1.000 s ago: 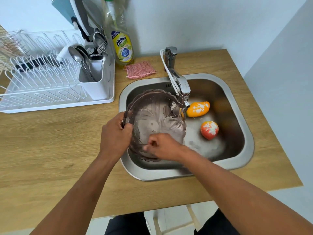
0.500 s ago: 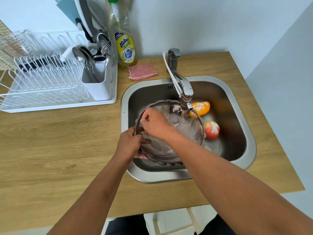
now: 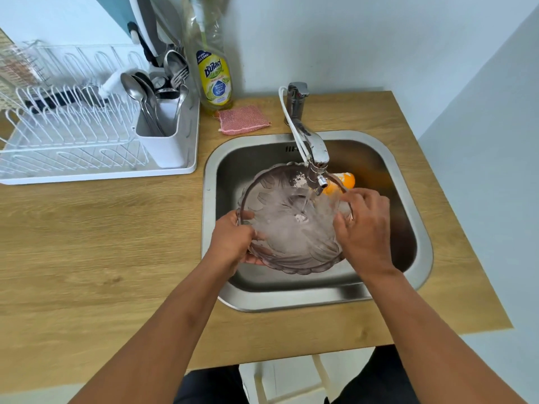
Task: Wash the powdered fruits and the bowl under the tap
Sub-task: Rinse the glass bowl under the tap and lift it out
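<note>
Spreading across most of the view is a wooden countertop [image 3: 87, 252], with a steel sink [image 3: 420, 228] sitting in its right half and a white dish rack [image 3: 73, 158] standing on its left rear part. A cutlery holder [image 3: 163, 141] is standing in the rack's right end, carrying spoons and forks. A bottle of yellow dish soap [image 3: 214, 80] is standing against the wall between the rack and the tap [image 3: 312, 147], and a pink mesh sponge [image 3: 243, 119] is lying just in front of the bottle.

Inside the sink, a translucent, scalloped bowl [image 3: 291, 237] is being held up under the spout, tilted toward the person, with a thin stream of water running onto its inner face; white powder is clinging near its far rim and at its centre. The left hand [image 3: 233, 240] is gripping the bowl's left rim, thumb over the edge and fingers wrapped beneath it. The right hand [image 3: 364, 228] is pressing on the bowl's right side, thumb inside the bowl and fingers curled over the rim, closed on it. An orange fruit [image 3: 345, 182] is lying on the sink floor behind the bowl, partly hidden by the spout and rim.
</note>
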Available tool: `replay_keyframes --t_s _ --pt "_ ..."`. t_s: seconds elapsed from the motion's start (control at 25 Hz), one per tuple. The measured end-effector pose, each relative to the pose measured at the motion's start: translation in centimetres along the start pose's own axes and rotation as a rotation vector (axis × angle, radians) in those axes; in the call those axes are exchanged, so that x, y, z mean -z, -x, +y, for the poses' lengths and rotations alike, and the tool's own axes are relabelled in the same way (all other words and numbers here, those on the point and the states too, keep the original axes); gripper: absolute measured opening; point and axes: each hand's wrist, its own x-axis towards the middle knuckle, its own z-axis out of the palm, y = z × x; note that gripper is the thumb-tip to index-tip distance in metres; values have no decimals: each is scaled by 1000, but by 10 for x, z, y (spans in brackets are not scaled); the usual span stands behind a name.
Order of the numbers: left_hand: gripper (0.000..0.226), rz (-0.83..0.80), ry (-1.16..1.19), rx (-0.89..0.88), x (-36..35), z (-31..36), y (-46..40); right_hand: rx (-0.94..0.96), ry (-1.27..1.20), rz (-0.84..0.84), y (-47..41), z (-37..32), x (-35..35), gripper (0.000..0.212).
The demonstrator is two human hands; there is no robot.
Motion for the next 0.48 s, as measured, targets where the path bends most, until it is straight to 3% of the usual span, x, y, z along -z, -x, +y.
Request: replay_keyframes --t_s 0.04,0.12,0.2,0.36,0.48 --pt "37 14 -16 3 4 1 -2 -159 -82 -58 -4 7 1 32" --pt "36 37 -72 -6 13 2 -5 -568 -455 -342 -14 16 6 29" --pt "38 107 -344 -134 13 4 -10 -782 -792 -524 -11 18 4 20" --pt "92 339 -1191 -468 -22 10 -42 -846 -940 -409 -2 10 1 13" --pt "90 373 -1483 -546 -59 11 -68 -897 -1010 -360 10 1 -3 9"
